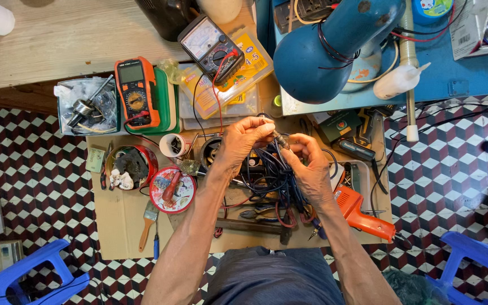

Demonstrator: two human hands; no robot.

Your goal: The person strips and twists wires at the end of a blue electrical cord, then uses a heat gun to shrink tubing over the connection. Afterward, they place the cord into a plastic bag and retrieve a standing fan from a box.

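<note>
Fingers (266,129) pinch a small plug (282,141) — yellow package (249,65) beyond

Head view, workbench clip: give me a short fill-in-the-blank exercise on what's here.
1. Both hands, left hand and right hand, hold a small metal-tipped part above a tangle of dark ____.
2. The orange-cased digital multimeter lies on a ____ box.
3. The wooden-handled paintbrush lies beside a round ____ tin lid.

Missing: wires; green; red

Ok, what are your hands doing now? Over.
Left hand and right hand both pinch a small metal part, raised above the table. Tangle of dark wires hangs underneath. Orange glue gun beside right wrist, untouched.
</note>
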